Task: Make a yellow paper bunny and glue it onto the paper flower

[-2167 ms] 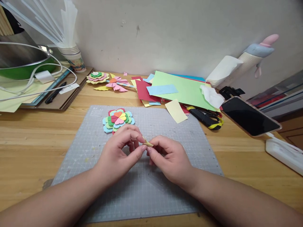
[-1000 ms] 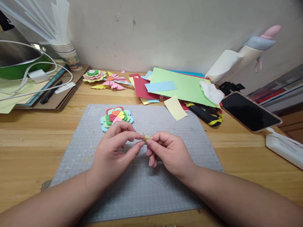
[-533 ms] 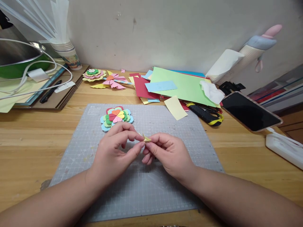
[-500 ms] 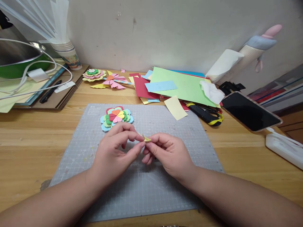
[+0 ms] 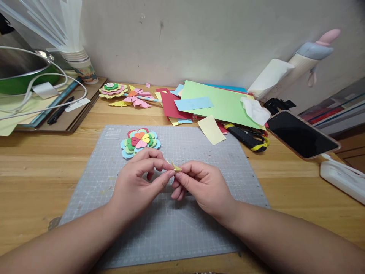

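A small folded piece of yellow paper (image 5: 176,168) is pinched between my two hands above the grey cutting mat (image 5: 171,236). My left hand (image 5: 141,177) grips its left end between thumb and index finger. From the other side, my right hand (image 5: 201,182) holds it with thumb and index finger, the other fingers curled below. Most of the paper is covered by my fingertips. Just beyond my left hand lies a layered paper flower (image 5: 140,140) in blue, green, red, yellow and pink.
Coloured paper sheets (image 5: 222,102) are piled along the wall, beside a black-and-yellow utility knife (image 5: 246,137). Finished paper flowers (image 5: 137,97) lie at back left. A phone (image 5: 303,134) and a white power strip (image 5: 342,180) are right. Stacked paper cups (image 5: 82,66) stand left.
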`<state>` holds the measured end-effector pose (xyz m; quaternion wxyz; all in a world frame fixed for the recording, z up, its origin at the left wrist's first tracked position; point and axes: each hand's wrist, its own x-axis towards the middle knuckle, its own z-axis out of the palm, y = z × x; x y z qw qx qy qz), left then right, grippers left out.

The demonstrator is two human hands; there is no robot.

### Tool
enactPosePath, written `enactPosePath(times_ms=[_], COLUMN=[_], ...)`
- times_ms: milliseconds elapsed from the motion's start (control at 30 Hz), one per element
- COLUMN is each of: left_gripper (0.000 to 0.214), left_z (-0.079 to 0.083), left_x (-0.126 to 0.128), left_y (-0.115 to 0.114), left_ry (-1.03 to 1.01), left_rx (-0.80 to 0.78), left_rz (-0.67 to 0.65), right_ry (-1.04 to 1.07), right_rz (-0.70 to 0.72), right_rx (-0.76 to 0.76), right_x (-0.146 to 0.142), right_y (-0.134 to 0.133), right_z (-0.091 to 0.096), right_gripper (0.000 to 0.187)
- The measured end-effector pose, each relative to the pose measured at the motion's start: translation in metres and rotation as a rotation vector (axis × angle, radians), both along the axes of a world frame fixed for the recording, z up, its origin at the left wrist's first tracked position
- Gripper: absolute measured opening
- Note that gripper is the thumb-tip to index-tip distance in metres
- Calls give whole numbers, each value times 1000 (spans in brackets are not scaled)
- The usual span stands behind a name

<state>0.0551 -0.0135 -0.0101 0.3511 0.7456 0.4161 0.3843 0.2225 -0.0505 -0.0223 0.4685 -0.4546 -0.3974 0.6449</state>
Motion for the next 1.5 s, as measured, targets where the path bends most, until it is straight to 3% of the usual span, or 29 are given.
enactPosePath(times_ms=[500,933,1133,1233,1333,1500], left_gripper=[6,11,10,6,18,14], left_z=[-1,3,2,-2,-4,-4], left_x=[3,4,4,5,6,7], left_y=[1,1,1,0,1,4], left_ry=[-25,8,-17,-85,-190,-232], left_rx=[-48,-90,-118,-215,-376,-455], left_rz=[50,-13,-6,41,91,-52], right_ry=[194,18,98,171,209,214], right_rz=[44,42,53,53,42,60], right_rx=[-186,-33,-100,-157,-169,-162], right_x=[1,1,1,1,1,0], right_y=[8,2,4,6,7,4], right_z=[-3,-1,-2,-4,-4,-3], right_gripper=[28,27,28,27,24,24])
